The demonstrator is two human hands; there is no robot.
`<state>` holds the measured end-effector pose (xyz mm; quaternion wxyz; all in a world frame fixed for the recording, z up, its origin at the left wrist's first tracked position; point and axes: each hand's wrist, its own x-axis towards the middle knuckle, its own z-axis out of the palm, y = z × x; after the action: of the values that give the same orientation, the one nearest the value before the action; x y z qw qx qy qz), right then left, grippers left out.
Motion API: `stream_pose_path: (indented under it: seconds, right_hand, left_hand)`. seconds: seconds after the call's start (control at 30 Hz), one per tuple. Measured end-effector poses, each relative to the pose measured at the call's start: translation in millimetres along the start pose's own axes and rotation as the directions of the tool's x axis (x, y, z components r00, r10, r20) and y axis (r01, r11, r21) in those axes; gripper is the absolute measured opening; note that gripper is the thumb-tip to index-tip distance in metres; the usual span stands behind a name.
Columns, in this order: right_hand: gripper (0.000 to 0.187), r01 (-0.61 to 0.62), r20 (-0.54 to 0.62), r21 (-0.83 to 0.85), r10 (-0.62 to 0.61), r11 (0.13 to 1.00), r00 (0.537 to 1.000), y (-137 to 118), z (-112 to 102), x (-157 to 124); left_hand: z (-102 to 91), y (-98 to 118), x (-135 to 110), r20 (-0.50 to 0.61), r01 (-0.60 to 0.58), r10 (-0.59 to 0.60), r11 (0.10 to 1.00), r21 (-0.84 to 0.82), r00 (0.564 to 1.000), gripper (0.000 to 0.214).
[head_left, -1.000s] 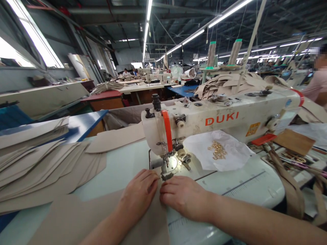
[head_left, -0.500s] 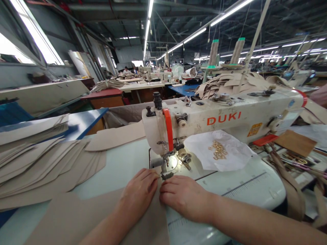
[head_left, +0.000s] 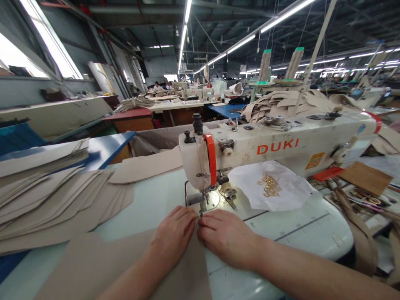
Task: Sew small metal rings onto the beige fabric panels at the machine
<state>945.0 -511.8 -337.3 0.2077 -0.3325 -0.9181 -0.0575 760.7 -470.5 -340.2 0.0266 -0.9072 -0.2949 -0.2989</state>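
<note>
Beige flat sheet [head_left: 121, 254] at white metal sewing machine [head_left: 278, 143], seam unseen
Curled at its edge: left hand [head_left: 175, 233], right hand [head_left: 226, 237]; cannot tell grip or progress

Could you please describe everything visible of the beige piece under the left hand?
The beige piece looks thin, plain and matte, perhaps leather-like, with a stepped far edge. It lies on the pale table before the sewing machine, running out of frame below. The left hand rests on it; the right hand is at its right edge.
</note>
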Motion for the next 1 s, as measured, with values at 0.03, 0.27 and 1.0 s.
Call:
stream_pose_path:
  seconds: [0.03,0.27,1.0]
  right_hand:
    - [0.016,-0.014,-0.002,-0.004,0.014,1.000,1.000,0.1,0.4,0.9]
    - [0.013,-0.016,0.072,-0.019,0.017,1.000,0.997,0.5,2.9,3.6]
    - [0.006,-0.051,0.121,-0.089,0.062,0.995,0.991,34.9,-5.1,0.9]
  left_hand:
    - [-0.4,0.4,0.1,0.002,0.007,-0.007,1.000,-0.007,1.000,0.020]
    - [-3.0,2.4,-2.6,-0.029,0.021,-0.022,0.999,-0.047,0.999,0.019]
    - [20.6,-7.2,25.7,-0.045,-0.009,0.005,0.997,-0.078,0.999,0.023]
